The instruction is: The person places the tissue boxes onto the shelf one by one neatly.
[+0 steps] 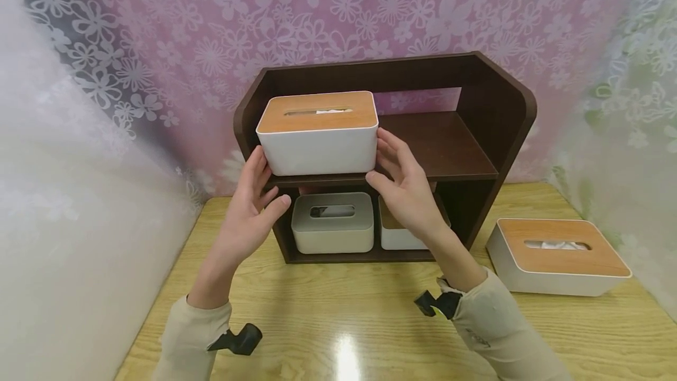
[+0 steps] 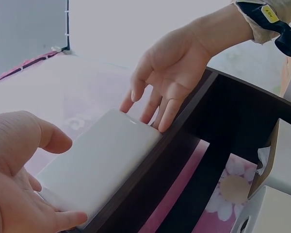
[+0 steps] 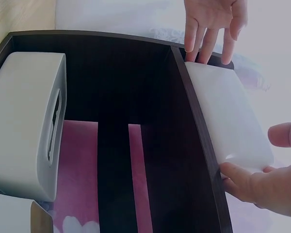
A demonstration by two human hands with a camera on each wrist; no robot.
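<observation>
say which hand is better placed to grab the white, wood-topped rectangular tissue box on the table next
Probably the right hand: it's nearer that box, which sits right of the brown wooden shelf; the left hand is farther away.

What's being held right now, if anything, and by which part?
The white box on the upper shelf, between the left hand and right hand at its two short ends; how firmly cannot be told.
</observation>
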